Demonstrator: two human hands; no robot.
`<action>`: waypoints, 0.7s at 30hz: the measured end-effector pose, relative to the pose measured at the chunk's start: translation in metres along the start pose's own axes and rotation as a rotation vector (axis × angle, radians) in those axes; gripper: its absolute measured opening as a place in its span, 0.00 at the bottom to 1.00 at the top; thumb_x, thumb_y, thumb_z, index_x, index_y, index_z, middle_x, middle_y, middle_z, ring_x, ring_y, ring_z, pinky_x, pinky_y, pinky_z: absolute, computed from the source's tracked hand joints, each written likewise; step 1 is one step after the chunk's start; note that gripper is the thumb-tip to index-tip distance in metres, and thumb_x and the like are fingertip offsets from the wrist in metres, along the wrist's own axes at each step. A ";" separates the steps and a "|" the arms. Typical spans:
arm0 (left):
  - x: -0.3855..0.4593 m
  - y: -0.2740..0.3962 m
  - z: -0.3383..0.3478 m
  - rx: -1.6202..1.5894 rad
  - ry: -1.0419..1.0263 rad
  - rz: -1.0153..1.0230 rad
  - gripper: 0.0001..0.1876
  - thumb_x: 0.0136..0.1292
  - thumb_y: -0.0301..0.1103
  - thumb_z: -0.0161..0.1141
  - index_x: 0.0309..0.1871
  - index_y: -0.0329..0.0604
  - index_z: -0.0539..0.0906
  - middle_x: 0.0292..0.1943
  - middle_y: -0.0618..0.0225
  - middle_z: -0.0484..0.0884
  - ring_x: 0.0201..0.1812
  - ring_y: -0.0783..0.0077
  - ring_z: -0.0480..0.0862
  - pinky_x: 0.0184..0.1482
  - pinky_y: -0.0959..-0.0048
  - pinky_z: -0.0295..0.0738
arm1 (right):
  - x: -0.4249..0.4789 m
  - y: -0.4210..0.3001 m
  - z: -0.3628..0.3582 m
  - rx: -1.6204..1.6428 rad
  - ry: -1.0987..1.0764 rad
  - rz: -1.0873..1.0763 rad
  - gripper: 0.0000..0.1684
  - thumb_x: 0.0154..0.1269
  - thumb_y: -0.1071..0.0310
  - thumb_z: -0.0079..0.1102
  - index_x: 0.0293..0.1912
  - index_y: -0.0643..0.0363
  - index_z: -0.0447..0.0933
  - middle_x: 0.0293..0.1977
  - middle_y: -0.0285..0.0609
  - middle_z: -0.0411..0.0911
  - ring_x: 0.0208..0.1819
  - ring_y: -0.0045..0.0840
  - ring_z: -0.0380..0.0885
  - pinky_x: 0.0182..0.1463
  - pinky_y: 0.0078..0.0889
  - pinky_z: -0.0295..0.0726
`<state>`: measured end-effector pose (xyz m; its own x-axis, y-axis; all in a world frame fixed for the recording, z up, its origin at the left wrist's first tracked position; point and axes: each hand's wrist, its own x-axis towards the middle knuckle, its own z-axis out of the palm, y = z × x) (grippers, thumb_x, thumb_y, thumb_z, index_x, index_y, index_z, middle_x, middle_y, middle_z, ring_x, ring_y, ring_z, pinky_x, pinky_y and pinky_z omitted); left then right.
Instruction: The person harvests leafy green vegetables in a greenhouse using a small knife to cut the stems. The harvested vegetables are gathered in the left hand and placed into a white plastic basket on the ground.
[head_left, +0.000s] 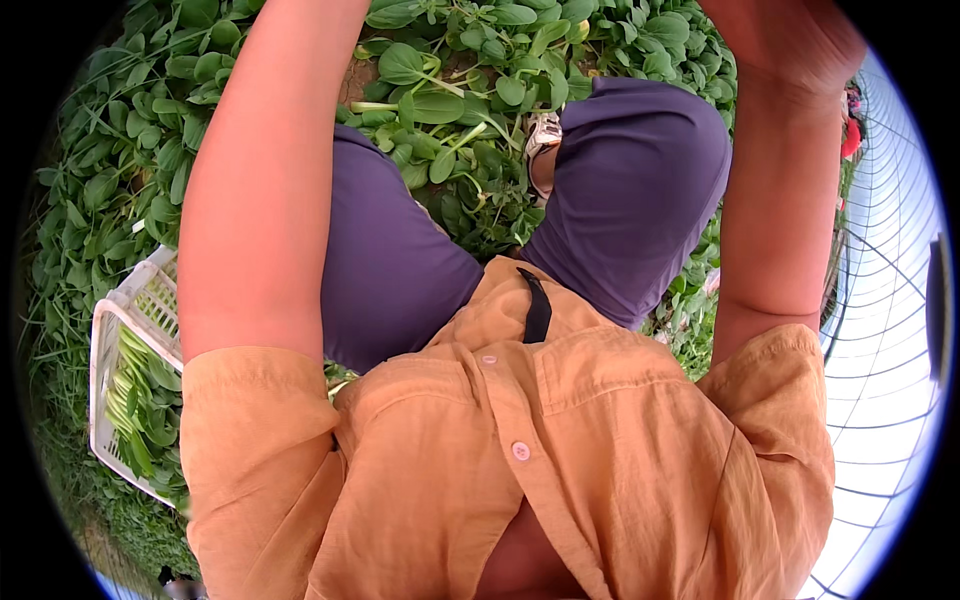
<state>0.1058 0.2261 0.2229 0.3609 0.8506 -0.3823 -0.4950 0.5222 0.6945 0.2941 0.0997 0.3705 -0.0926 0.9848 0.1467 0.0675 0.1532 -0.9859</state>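
My left arm reaches up past the top edge, and its hand is out of view. Only the wrist and part of my right hand (799, 41) show at the top right, close to the camera. The fingers are cut off, so what they hold is hidden. Ahead of me, between my bent knees in purple trousers (637, 187), leafy greens like bok choy (435, 107) cover the soil. Some plants lie loose there with pale stems showing. At my left side a white plastic crate (96, 375) holds cut greens (135, 405), partly hidden behind my left arm.
Dense green plants (97, 187) grow along the left side. One shoe (544, 133) rests among the leaves by my right leg. At the right rises a pale sheet wall (885, 360) crossed by dark lines, with a red object (852, 138) near its foot.
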 end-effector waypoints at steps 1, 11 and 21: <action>-0.002 0.002 -0.009 0.035 0.007 0.017 0.08 0.68 0.35 0.58 0.33 0.47 0.74 0.22 0.74 0.75 0.17 0.79 0.73 0.18 0.80 0.71 | 0.004 0.004 0.002 0.016 -0.019 -0.007 0.20 0.75 0.58 0.52 0.58 0.60 0.73 0.45 0.42 0.81 0.39 0.17 0.81 0.47 0.21 0.80; -0.068 0.002 -0.012 0.172 0.158 0.156 0.06 0.70 0.37 0.56 0.37 0.50 0.74 0.22 0.76 0.75 0.18 0.81 0.73 0.18 0.80 0.69 | 0.007 0.042 0.007 0.283 -0.348 -0.258 0.22 0.74 0.58 0.54 0.61 0.60 0.72 0.48 0.44 0.82 0.40 0.17 0.81 0.46 0.20 0.80; -0.107 -0.050 0.058 0.099 -0.096 0.203 0.18 0.77 0.48 0.48 0.57 0.47 0.76 0.50 0.67 0.79 0.52 0.69 0.79 0.58 0.65 0.74 | -0.019 0.097 0.060 -0.275 0.107 -0.056 0.19 0.76 0.59 0.42 0.50 0.66 0.72 0.43 0.61 0.79 0.46 0.53 0.79 0.48 0.48 0.76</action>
<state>0.1375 0.1056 0.2641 0.3374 0.9254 -0.1725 -0.4869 0.3284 0.8094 0.2432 0.0914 0.2669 0.0005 0.9750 0.2221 0.3328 0.2093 -0.9195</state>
